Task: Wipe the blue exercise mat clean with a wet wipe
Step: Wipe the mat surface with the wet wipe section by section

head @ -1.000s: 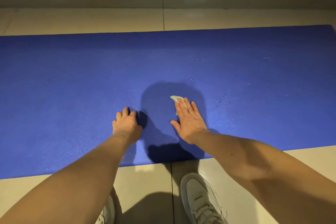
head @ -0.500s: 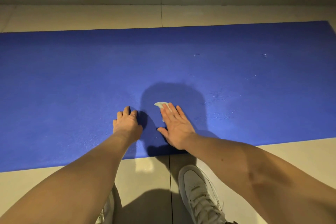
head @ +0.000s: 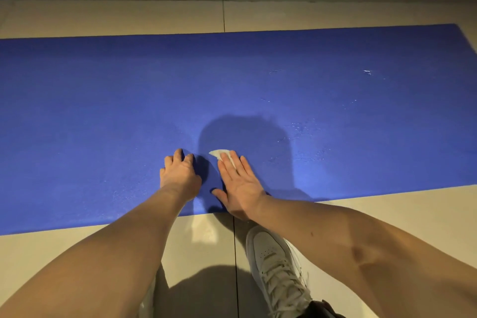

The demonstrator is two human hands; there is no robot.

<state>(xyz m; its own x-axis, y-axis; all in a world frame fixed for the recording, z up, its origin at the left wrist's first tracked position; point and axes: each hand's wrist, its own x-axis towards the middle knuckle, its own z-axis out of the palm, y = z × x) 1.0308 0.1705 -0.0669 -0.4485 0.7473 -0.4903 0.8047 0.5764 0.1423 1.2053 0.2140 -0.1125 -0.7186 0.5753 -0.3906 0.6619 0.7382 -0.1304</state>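
1. Nearest, the right hand [head: 240,183] lies flat with straight fingers, pressing the wet wipe [head: 219,153] under its fingertips.
2. Just beside it, the left hand [head: 180,173] braces on curled fingers and holds nothing.
3. The wipe looks thin and limp and will likely bunch, so flat pressure suits it.
4. The blue exercise mat [head: 103,98] stretches beyond both hands, seemingly soft and grippy.

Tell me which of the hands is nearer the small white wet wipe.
Right. The right hand presses flat on the small white wet wipe; the left hand rests on the blue exercise mat just left of it, apart.
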